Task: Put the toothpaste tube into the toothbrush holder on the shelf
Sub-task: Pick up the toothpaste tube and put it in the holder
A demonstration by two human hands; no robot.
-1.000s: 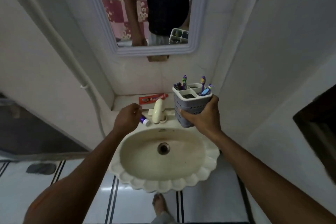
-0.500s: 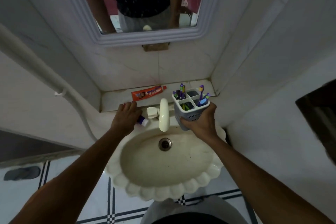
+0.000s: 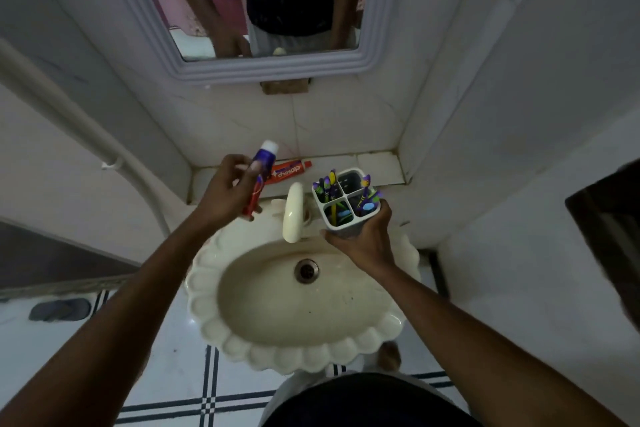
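Note:
My left hand [image 3: 227, 192] grips a purple and red toothpaste tube [image 3: 261, 166] with a white cap, held upright, cap up, above the sink's left rim. A second, red toothpaste tube [image 3: 289, 170] lies flat on the tiled shelf [image 3: 375, 165] behind it. My right hand [image 3: 367, 243] holds a grey four-compartment toothbrush holder [image 3: 346, 201] from below, over the sink's back right rim, in front of the shelf. Several toothbrushes stand in three of its compartments; the back right compartment looks free.
A cream scalloped sink [image 3: 301, 302] is below my hands, with a cream tap [image 3: 293, 211] between the tube and the holder. A framed mirror [image 3: 263, 7] hangs above the shelf. A white pipe [image 3: 90, 146] runs down the left wall. Walls close in on the right.
My left hand has lifted the purple tube off the sink's rim and turned it upright. The holder in my right hand has stayed about where it was; the camera tilted down.

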